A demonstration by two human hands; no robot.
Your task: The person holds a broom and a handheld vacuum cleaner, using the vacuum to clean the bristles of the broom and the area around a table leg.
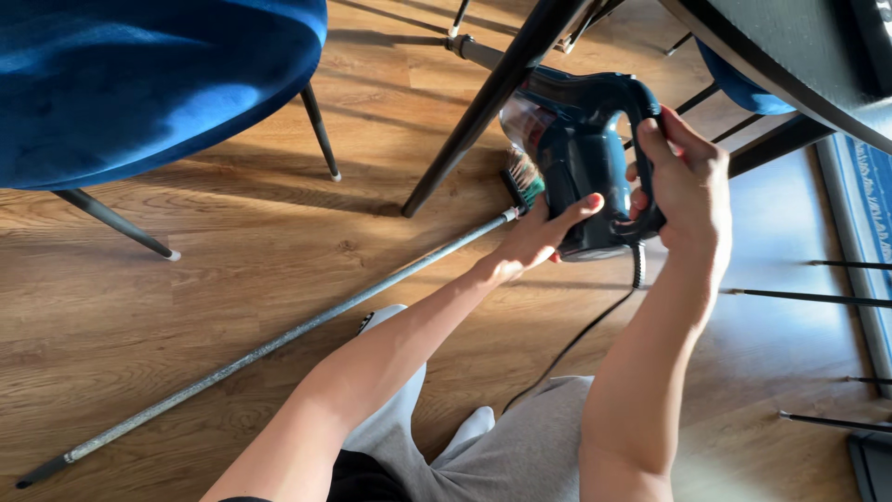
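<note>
This is a home, most likely a dining room. The floor (pixel 232 260) is warm wood-look planks lit by low sunlight. A blue velvet chair (pixel 139 84) on thin dark metal legs stands at upper left, and a second blue seat (pixel 739 88) shows under the dark bench (pixel 790 56) at upper right, whose slanted black leg (pixel 483 112) meets the floor. A blue patterned rug (pixel 869 214) lies along the right edge. A corded handheld vacuum (pixel 581 139) and a broom (pixel 279 339) on the floor point to household cleaning.
</note>
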